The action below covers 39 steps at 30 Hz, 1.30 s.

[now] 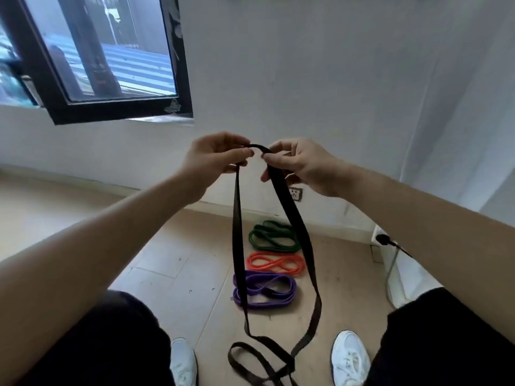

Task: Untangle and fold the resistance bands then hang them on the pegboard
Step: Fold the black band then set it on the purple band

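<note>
Between your white shoes (pixel 349 355), on the pale wooden floor (pixel 172 260), the lower end of the long flat black rubber resistance band (pixel 237 218) lies in crossed loops. Its long axis runs upward from there, two strands rising to the top bend at your hands, so the tangle sits below you. Both hands are equally near that bend. Your left hand (pixel 214 157) pinches the left strand and your right hand (pixel 301 162) the right, fingers curled, close together.
</note>
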### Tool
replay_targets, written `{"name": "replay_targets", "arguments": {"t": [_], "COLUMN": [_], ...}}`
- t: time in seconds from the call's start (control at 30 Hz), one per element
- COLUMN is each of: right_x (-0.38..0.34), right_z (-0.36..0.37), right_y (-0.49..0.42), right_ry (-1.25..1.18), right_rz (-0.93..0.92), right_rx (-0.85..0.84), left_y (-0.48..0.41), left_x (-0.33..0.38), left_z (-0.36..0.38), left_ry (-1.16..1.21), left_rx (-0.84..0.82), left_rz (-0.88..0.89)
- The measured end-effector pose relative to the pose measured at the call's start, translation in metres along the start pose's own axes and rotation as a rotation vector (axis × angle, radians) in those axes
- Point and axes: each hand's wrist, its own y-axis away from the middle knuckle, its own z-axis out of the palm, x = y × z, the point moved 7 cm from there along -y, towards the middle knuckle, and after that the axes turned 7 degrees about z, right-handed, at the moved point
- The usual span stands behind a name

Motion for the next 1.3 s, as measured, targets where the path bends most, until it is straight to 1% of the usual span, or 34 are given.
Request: {"name": "replay_targets", "arguments": {"t": [0.1, 0.27, 0.47, 0.63, 0.77, 0.9, 0.97, 1.03, 1.07, 1.13, 1.2, 1.3], "right_x": [-0.021, -0.031, -0.008, 0.032, 0.047, 0.047, 0.049, 0.052, 0.053, 0.055, 0.056, 0.051], "right_z": [-0.005, -0.012, -0.015, -0.021, -0.024, -0.035, -0.043, -0.052, -0.057, -0.065, -0.073, -0.084], "right_y": [-0.002, -0.012, -0.032, -0.042, -0.048, -0.055, -0.056, -0.055, -0.054, -0.05, -0.045, -0.035], "right_ry": [0.001, -0.061, -0.08, -0.083, 0.032, 0.018, -0.02, -0.056, -0.058, -0.055, -0.068, -0.109], "right_rz": [-0.031, -0.047, -0.053, -0.086, -0.069, -0.101, -0.092, -0.079, -0.079, -0.085, -0.091, -0.126], "right_rx": [0.007, 0.022, 0.122, 0.213, 0.166, 0.209, 0.242, 0.267, 0.277, 0.299, 0.323, 0.342], "left_y": [-0.007, -0.024, -0.031, -0.031, -0.041, -0.048, -0.047, -0.041, -0.037, -0.033, -0.031, -0.025], "left_x": [0.013, 0.016, -0.027, -0.076, -0.092, -0.106, -0.113, -0.119, -0.122, -0.128, -0.13, -0.131], "left_z": [-0.008, -0.009, 0.011, 0.03, 0.042, 0.056, 0.065, 0.079, 0.084, 0.09, 0.093, 0.098], "left_ry": [0.054, 0.12, 0.227, 0.254, 0.261, 0.38, 0.346, 0.217, 0.154, 0.091, 0.079, 0.048], "left_rx": [0.01, -0.005, 0.041, 0.02, -0.028, -0.057, -0.147, -0.299, -0.348, -0.384, -0.404, -0.494], "left_rz": [-0.01, -0.049, -0.104, -0.181, -0.189, -0.226, -0.244, -0.254, -0.257, -0.267, -0.272, -0.284]}}
